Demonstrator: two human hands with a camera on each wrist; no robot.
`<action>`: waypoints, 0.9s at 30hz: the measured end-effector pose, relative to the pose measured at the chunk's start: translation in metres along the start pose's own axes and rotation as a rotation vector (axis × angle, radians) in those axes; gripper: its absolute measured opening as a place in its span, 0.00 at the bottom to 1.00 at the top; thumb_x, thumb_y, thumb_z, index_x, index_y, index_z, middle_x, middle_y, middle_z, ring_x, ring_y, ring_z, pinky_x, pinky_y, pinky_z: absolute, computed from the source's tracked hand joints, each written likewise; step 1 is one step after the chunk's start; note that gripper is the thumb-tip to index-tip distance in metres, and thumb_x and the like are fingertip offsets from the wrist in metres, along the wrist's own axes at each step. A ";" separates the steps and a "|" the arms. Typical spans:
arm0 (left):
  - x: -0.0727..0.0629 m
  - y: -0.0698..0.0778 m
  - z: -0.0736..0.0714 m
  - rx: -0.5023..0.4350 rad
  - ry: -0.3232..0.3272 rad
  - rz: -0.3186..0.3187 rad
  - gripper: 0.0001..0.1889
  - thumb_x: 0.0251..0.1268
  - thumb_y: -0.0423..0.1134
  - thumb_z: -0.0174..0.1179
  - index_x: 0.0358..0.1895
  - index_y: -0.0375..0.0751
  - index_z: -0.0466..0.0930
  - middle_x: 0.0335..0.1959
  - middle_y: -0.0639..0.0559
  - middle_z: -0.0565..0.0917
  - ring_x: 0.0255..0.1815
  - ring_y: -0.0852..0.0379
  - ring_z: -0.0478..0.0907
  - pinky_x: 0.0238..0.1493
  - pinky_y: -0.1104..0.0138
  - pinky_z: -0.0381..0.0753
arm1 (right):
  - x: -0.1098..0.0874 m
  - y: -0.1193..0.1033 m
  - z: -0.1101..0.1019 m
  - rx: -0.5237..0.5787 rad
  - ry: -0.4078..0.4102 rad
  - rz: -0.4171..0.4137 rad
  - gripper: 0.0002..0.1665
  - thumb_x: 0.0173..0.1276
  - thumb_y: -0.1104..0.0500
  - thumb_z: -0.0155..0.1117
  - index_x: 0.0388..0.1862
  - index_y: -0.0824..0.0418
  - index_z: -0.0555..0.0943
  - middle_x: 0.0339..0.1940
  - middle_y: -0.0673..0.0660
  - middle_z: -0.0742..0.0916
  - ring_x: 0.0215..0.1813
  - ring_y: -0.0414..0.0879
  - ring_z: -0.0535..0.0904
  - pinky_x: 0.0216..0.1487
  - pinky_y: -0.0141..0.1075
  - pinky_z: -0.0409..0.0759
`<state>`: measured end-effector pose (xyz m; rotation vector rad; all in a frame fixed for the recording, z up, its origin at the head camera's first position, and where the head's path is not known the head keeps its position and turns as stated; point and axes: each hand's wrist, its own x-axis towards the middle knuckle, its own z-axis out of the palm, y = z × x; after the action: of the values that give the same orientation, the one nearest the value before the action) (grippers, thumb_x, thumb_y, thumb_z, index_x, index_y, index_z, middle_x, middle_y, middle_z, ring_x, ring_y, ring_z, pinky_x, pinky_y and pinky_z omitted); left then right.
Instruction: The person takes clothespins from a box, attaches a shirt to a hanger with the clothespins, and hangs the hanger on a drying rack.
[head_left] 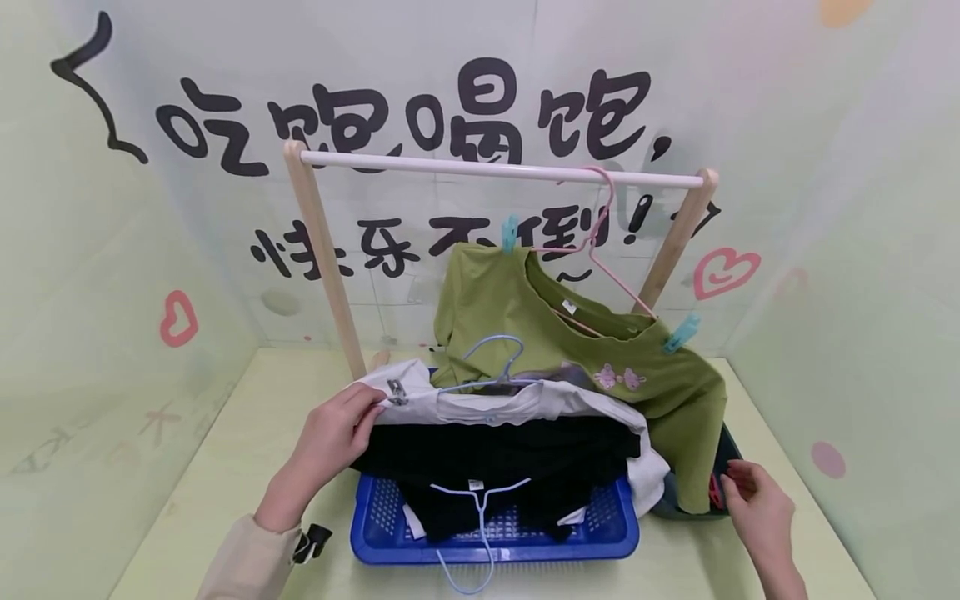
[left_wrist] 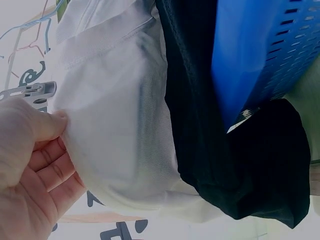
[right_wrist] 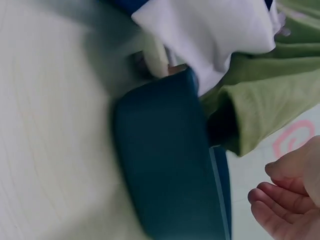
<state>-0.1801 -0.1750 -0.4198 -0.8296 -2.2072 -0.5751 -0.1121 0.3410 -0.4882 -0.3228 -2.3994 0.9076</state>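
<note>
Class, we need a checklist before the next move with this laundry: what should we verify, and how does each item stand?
1. Green shirt hung from the white rail by the pink hanger: ok.
2. Left hand gripping the white shirt beside the grey clip: ok.
3. Upper blue hanger hooked on the white rail: not ok, it sits below.
4. Right hand holding something: not ok, nothing shows in its grasp.
5. Full contents of the dark teal bin: cannot tell, mostly hidden.

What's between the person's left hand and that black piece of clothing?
A white shirt. The left wrist view shows it filling the stretch from the left hand, which pinches its edge, to the black clothing.
</note>
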 end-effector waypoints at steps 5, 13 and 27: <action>-0.001 0.000 0.000 0.005 0.004 0.003 0.10 0.44 0.22 0.66 0.32 0.33 0.78 0.29 0.48 0.79 0.24 0.57 0.74 0.24 0.63 0.76 | 0.008 0.011 0.006 -0.082 -0.134 -0.018 0.11 0.55 0.73 0.63 0.38 0.76 0.78 0.30 0.69 0.83 0.27 0.34 0.75 0.25 0.22 0.71; -0.001 0.000 -0.001 0.003 0.001 -0.001 0.10 0.45 0.23 0.66 0.32 0.34 0.78 0.29 0.47 0.79 0.24 0.57 0.74 0.23 0.63 0.76 | 0.021 0.021 0.011 -0.227 -0.347 -0.094 0.03 0.54 0.71 0.56 0.27 0.73 0.73 0.20 0.57 0.75 0.24 0.50 0.69 0.24 0.39 0.66; 0.003 0.001 0.001 -0.006 -0.025 -0.012 0.09 0.46 0.23 0.66 0.32 0.34 0.78 0.30 0.48 0.80 0.26 0.56 0.76 0.25 0.62 0.78 | 0.030 0.022 0.012 -0.332 -0.600 -0.013 0.15 0.63 0.71 0.39 0.18 0.60 0.63 0.17 0.54 0.70 0.21 0.47 0.65 0.21 0.41 0.66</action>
<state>-0.1811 -0.1725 -0.4183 -0.8319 -2.2354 -0.5802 -0.1427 0.3624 -0.4982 -0.1682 -3.1108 0.6572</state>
